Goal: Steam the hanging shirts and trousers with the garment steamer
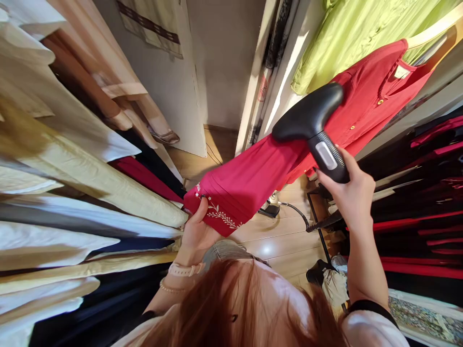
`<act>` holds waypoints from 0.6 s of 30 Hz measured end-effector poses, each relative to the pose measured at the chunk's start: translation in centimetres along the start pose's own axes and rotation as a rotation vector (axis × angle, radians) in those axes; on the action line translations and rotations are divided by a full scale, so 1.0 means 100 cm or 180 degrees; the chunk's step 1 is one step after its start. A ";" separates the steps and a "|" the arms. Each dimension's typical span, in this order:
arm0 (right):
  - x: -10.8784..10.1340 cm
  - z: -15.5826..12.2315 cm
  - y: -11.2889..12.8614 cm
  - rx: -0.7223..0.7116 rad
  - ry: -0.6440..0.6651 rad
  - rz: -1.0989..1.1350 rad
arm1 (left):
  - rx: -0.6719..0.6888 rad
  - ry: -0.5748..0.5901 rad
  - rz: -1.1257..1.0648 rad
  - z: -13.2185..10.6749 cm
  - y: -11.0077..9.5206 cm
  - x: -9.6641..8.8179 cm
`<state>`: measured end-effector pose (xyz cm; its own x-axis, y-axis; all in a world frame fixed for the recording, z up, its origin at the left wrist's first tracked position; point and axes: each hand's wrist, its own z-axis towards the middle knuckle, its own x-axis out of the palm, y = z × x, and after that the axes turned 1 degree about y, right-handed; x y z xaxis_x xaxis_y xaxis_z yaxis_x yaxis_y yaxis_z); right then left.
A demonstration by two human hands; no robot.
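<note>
A red shirt [365,106] with small buttons hangs from a light wooden hanger [434,26] at the upper right. Its sleeve [246,180] is pulled out toward me, with white leaf embroidery near the cuff. My left hand [200,231] grips the cuff, thumb on top and the other fingers hidden beneath the cloth. In my right hand [350,188] is the handle of a black garment steamer head [307,115]. The steamer head lies over the upper part of the sleeve, against the shirt. Whether steam comes out cannot be seen.
Light-coloured garments [108,178] hang close on my left. Dark and red clothes [415,217] hang on the right. A lime green garment [343,43] is behind the shirt. The steamer hose [298,212] runs to a base on the wooden floor [260,241]. A white door [173,96] stands ahead.
</note>
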<state>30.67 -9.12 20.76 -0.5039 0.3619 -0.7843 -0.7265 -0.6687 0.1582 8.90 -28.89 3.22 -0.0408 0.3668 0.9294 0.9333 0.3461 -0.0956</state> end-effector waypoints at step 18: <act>0.001 -0.038 0.002 0.0083 0.0980 0.0229 | -0.0272 0.0636 0.0047 0.018 -0.011 -0.014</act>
<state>32.26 -11.70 18.44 -0.3922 0.0980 -0.9147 -0.7078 -0.6672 0.2320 7.32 -28.19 1.38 0.0368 0.1899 0.9811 0.9605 0.2644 -0.0872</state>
